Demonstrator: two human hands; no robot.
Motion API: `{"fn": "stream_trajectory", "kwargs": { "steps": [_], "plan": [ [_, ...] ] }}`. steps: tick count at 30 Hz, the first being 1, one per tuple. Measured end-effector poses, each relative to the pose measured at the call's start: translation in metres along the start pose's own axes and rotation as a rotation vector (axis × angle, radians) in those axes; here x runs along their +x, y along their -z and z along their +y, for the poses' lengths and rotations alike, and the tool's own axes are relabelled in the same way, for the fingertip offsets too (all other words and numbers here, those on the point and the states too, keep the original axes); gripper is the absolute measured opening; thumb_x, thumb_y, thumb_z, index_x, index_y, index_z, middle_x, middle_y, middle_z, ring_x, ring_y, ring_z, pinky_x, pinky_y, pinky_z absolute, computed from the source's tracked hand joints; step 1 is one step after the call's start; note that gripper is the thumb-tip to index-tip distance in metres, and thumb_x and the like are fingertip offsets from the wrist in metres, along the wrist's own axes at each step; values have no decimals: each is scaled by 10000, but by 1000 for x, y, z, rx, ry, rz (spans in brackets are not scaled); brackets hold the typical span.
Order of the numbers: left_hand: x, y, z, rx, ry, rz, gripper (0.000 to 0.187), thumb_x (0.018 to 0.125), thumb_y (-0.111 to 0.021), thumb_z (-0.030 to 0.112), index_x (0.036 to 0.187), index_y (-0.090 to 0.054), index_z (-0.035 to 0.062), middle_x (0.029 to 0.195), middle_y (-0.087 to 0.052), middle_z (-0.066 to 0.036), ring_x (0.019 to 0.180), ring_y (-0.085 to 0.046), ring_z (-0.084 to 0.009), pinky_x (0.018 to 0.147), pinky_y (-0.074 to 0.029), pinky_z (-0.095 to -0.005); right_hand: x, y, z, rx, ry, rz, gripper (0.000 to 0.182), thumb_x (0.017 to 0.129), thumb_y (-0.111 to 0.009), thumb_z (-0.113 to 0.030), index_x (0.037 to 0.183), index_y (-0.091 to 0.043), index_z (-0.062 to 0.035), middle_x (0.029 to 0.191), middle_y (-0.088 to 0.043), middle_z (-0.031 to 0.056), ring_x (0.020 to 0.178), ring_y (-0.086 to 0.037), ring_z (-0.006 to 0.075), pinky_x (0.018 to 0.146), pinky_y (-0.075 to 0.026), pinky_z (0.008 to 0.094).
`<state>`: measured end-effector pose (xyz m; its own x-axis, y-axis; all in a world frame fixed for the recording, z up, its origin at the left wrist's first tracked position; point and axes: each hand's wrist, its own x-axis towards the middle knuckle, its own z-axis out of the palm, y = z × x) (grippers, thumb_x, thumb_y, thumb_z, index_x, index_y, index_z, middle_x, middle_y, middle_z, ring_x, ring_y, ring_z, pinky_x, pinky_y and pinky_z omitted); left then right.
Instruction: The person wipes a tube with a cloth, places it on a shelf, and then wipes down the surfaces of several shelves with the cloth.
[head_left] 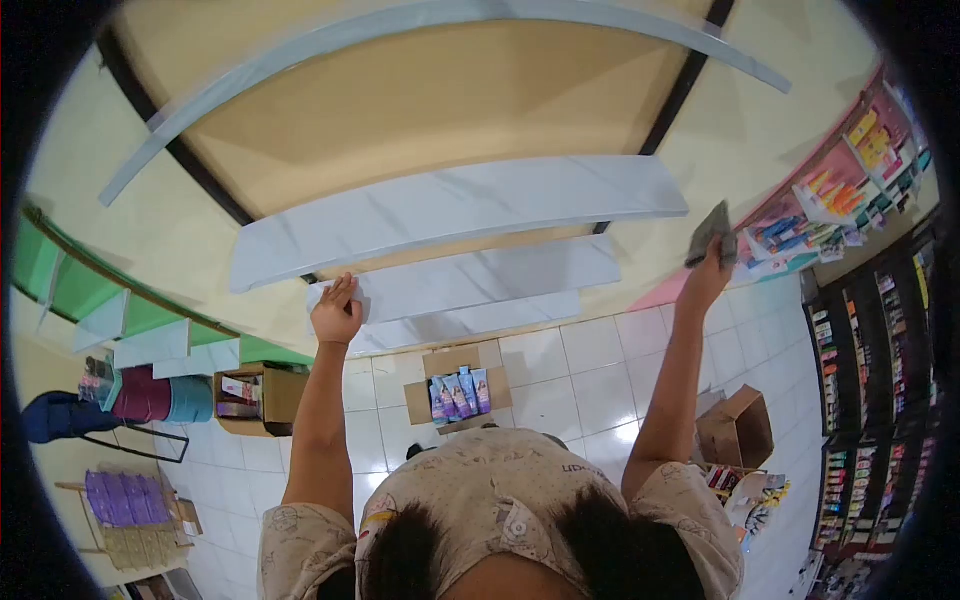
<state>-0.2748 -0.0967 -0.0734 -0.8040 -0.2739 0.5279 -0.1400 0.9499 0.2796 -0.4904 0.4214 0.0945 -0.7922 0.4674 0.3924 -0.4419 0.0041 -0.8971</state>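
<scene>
My left hand rests on the left end of a white marbled shelf, its fingers lying on the surface and nothing held in them. Out to the right, clear of the shelves, my right hand grips a flat grey cloth that appears folded. Just above the left hand's shelf is a longer white shelf, with bare boards visible on both. A lower shelf shows partly beneath them.
A curved top shelf crosses high up. An open carton of purple and blue tubes stands on the tiled floor below. Another box is at left, an opened one at right. Stocked dark racks line the right side.
</scene>
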Motion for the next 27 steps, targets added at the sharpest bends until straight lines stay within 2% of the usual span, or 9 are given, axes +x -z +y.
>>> {"fn": "stream_trajectory", "kwargs": {
  "steps": [4, 7, 13, 16, 18, 20, 21, 25, 27],
  "plan": [
    [-1, -4, -3, -20, 7, 8, 399, 745, -551, 143, 1119, -684, 100, 1238, -626, -93, 1156, -594, -255, 1010, -451, -435, -15, -46, -48, -269, 392, -323, 333, 919, -512, -64, 1239, -548, 22, 1275, -585, 140, 1185, -541, 259, 1029, -385, 356],
    [-2, -5, -5, -29, 10, 27, 371, 752, -553, 145, 1092, -694, 98, 1225, -633, -91, 1147, -600, -250, 998, -463, -435, -44, -79, -48, -819, 792, -418, 492, 704, -576, 48, 1179, -602, -79, 1263, -591, 108, 1195, -521, 313, 1087, -313, 483],
    [-1, -5, -3, -48, 9, 39, 360, 761, -551, 163, 1080, -701, 88, 1213, -638, -105, 1143, -603, -257, 986, -470, -442, -157, -141, -96, -500, 827, -805, 478, 660, -598, 10, 1124, -618, -102, 1226, -608, 77, 1171, -539, 285, 1070, -351, 484],
    [1, 2, 3, -52, 34, 11, 353, 771, -552, 167, 1081, -699, 81, 1209, -639, -110, 1145, -601, -261, 984, -470, -444, -139, -128, -95, -428, 768, -834, 473, 679, -615, -5, 1140, -611, -112, 1209, -614, 66, 1165, -544, 273, 1046, -388, 447],
    [1, -1, 0, -75, 32, 8, 345, 784, -547, 164, 1083, -697, 77, 1213, -637, -110, 1162, -590, -253, 994, -460, -441, -95, -107, -62, -615, 803, -602, 483, 711, -637, -32, 1183, -597, -129, 1210, -614, 78, 1134, -561, 285, 992, -440, 378],
    [2, 1, -2, -114, 45, -15, 333, 794, -545, 156, 1079, -695, 69, 1227, -629, -112, 1179, -577, -253, 1005, -448, -437, -50, -89, -63, -919, 477, -420, 407, 810, -618, -109, 1212, -584, -63, 1213, -605, 149, 1119, -570, 319, 947, -466, 402],
    [4, 4, 0, -143, 58, -33, 326, 798, -545, 149, 1074, -694, 63, 1238, -623, -114, 1187, -569, -258, 1011, -441, -435, -21, -78, -43, -960, 622, -338, 380, 845, -585, -181, 1194, -593, -30, 1151, -630, 181, 1066, -597, 337, 912, -482, 417],
    [3, 20, 4, -234, 57, -84, 298, 822, -534, 95, 1074, -681, 38, 1254, -608, -139, 1187, -558, -295, 1017, -422, -420, -5, -110, -61, -1281, 420, -356, 365, 831, -540, -187, 1151, -620, -32, 992, -672, 195, 939, -634, 356, 829, -509, 459],
    [-2, 38, 2, -434, 144, 57, 285, 846, -532, 81, 1091, -665, 21, 1218, -625, -146, 1146, -579, -289, 989, -435, -398, -39, -128, -53, -1043, 513, -388, 367, 789, -561, -124, 1146, -638, -86, 1013, -671, 184, 963, -623, 359, 862, -500, 465]
  ]
}}
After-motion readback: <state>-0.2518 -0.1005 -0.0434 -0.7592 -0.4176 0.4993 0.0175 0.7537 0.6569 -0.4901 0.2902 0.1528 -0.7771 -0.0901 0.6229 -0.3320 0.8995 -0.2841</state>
